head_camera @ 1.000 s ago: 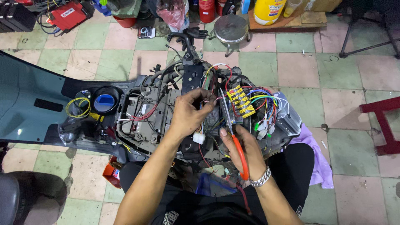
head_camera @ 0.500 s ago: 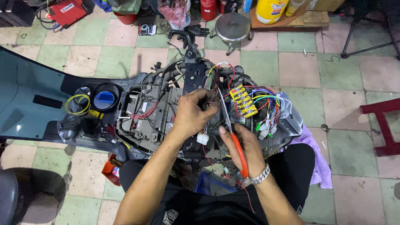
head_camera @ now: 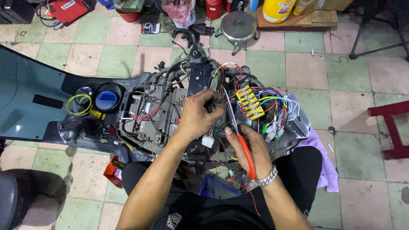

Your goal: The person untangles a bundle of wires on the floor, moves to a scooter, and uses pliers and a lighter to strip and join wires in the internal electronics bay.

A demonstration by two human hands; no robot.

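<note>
An opened scooter body lies on the tiled floor in front of me, its wiring exposed. My left hand pinches a bundle of wires near the black centre column. My right hand grips scissors with red handles, their blades pointing up toward the wires by my left fingers. A white plug connector hangs just below my left hand. A yellow terminal block with many coloured wires sits to the right of the blades.
A teal body panel stretches left, with a blue-capped round opening and a yellow wire loop. A round metal stool, red toolbox, yellow canister stand behind. A red frame is on the right, purple cloth by my knee.
My left hand has shifted slightly left and down along the wires; the scissors in my right hand have stayed almost in place, blades still raised.
</note>
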